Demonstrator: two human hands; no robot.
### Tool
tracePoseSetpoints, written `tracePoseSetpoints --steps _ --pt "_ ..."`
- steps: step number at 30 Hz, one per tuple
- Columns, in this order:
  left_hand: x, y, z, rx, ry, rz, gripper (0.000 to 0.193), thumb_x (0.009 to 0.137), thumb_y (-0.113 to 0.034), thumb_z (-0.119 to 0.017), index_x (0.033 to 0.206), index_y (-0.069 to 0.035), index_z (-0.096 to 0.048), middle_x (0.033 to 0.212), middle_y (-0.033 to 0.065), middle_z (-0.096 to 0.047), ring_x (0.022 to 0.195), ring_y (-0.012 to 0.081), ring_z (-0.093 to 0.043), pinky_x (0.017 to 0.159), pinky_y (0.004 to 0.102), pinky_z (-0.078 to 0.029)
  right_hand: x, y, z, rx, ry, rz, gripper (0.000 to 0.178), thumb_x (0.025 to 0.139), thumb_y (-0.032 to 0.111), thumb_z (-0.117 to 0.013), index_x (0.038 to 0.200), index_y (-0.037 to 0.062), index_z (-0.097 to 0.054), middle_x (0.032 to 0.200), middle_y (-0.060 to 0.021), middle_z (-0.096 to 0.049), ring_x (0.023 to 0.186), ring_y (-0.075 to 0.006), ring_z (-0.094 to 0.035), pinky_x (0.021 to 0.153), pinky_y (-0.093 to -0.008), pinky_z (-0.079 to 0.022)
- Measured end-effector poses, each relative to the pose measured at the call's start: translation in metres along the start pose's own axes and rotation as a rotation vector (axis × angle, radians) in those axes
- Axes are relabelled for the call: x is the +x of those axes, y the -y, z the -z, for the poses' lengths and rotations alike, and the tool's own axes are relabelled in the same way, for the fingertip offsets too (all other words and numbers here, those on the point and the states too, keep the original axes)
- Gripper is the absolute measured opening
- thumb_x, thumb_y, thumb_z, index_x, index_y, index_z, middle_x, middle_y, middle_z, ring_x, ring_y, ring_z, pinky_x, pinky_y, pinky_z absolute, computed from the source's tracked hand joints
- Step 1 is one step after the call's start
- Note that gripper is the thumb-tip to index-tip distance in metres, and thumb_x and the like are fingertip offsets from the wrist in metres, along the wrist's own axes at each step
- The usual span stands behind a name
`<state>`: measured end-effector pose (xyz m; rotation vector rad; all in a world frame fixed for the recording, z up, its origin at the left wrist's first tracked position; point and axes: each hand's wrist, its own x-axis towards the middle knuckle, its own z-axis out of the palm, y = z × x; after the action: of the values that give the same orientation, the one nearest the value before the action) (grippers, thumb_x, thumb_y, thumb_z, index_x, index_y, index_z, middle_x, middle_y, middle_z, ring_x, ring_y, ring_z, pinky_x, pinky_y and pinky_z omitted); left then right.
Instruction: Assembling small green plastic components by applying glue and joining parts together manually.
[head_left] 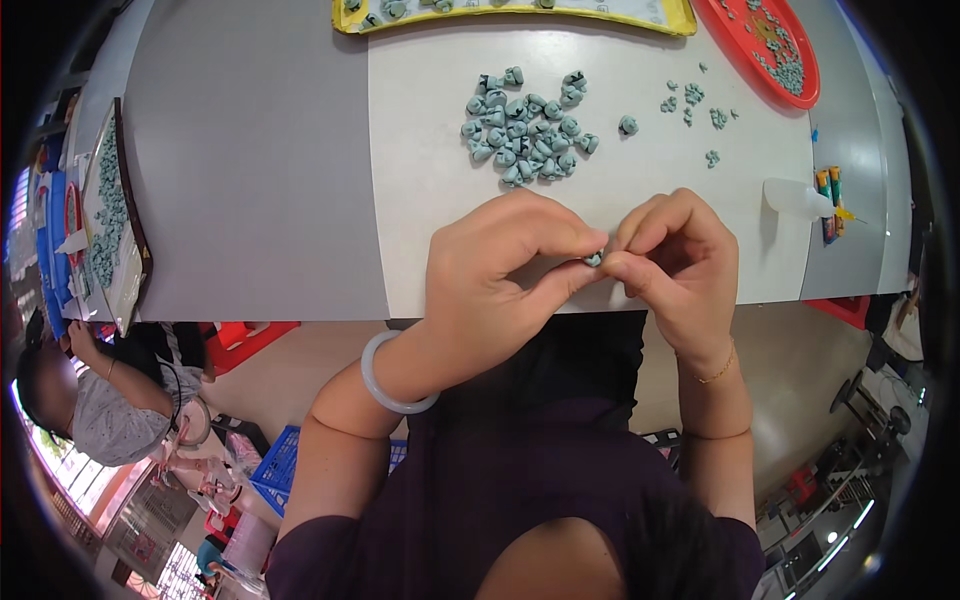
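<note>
My left hand pinches a small grey-green moulded piece between thumb and forefinger, just above the table's near edge. Thumb and forefinger of my right hand are pressed together right beside that piece. Whatever they hold, if anything, is hidden. Beyond my hands lies a loose pile of similar grey-green pieces, some with dark marks. One single piece sits apart, right of the pile. Several clusters of much smaller grey-green parts are scattered farther right.
A red oval tray of tiny parts stands at the far right, a yellow-rimmed tray at the back. A white squeeze bottle with a yellow tip lies by small tubes. Another person works at left near a filled tray.
</note>
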<state>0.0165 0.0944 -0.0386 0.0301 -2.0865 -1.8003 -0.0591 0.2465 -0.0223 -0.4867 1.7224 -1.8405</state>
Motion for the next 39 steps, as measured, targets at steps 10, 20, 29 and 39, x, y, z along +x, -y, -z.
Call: tracePoseSetpoints --steps 10,20,29,39 --pt "0.001 -0.003 0.0 -0.005 -0.024 0.064 0.019 0.066 0.005 -0.069 0.084 0.0 -0.065 0.077 0.0089 -0.062 0.067 0.0164 -0.062 0.058 0.0232 -0.05 -0.003 -0.007 -0.007 -0.186 -0.082 0.18 0.012 0.071 -0.006 -0.066 0.082 -0.0023 -0.061 0.079 -0.0073 -0.06 0.071 -0.0123 -0.058 0.062 -0.0225 -0.047" --pt "0.004 -0.006 -0.001 0.146 0.046 0.07 0.023 0.062 0.008 -0.068 0.083 0.001 -0.066 0.075 0.0089 -0.061 0.068 0.0165 -0.06 0.06 0.0238 -0.047 0.007 0.007 0.002 -0.724 0.076 0.516 0.02 0.064 -0.007 -0.066 0.08 0.0031 -0.06 0.074 -0.0073 -0.059 0.064 -0.0194 -0.057 0.055 -0.0268 -0.046" --pt "0.003 -0.004 -0.003 0.154 0.094 0.059 0.02 0.064 0.006 -0.068 0.083 0.0 -0.066 0.075 0.009 -0.061 0.066 0.0162 -0.06 0.058 0.0238 -0.048 0.006 0.014 0.007 -0.857 0.168 0.505 0.017 0.065 -0.006 -0.065 0.078 0.0021 -0.059 0.073 -0.0069 -0.059 0.064 -0.0196 -0.056 0.055 -0.0266 -0.045" --pt "0.003 0.002 -0.001 -0.141 -0.068 0.181 0.025 0.072 0.009 -0.065 0.096 0.002 -0.06 0.094 0.0061 -0.055 0.079 0.0111 -0.057 0.07 0.0212 -0.049 -0.012 0.002 -0.005 -0.766 0.08 0.289 0.013 0.068 -0.004 -0.064 0.077 0.004 -0.06 0.072 -0.0065 -0.058 0.062 -0.0217 -0.056 0.055 -0.0291 -0.045"
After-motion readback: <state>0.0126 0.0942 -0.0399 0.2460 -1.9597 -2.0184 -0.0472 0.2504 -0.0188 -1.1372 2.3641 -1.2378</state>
